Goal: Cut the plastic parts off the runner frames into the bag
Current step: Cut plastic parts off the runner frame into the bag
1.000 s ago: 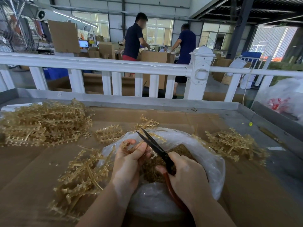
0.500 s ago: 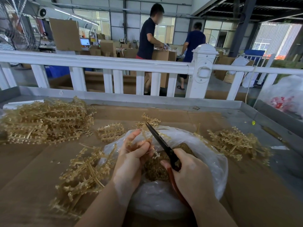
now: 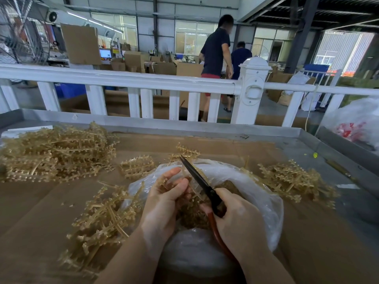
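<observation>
Amber plastic is all over our bench point(image 3: 303, 152), and it tells us roughly where we stand. At frame centre our left hand point(image 3: 164, 203) pinches a small frame point(image 3: 185, 181) over the open bag point(image 3: 260, 193), thumb and fingers curled round it, while our right hand point(image 3: 238, 220) grips the red handles of the scissors point(image 3: 202, 186); the dark blades lie together, slanting up past the frame toward the middle of the picture. Inside the bag, just under both hands, sits a brown heap of cut parts point(image 3: 194, 216), so a good share of the cutting looks done. Much is left, we judge: a large pile point(image 3: 55, 152) at the left edge, a loose bundle point(image 3: 104, 216) just left of the bag, and two small frames beyond it near the centre. The heap point(image 3: 291, 179) right of the bag may be stripped runners or more stock; we cannot tell which from this view. The frame in hand is mostly hidden by our fingers, so how many parts remain on it is unclear. We reckon the job is mid-course.
</observation>
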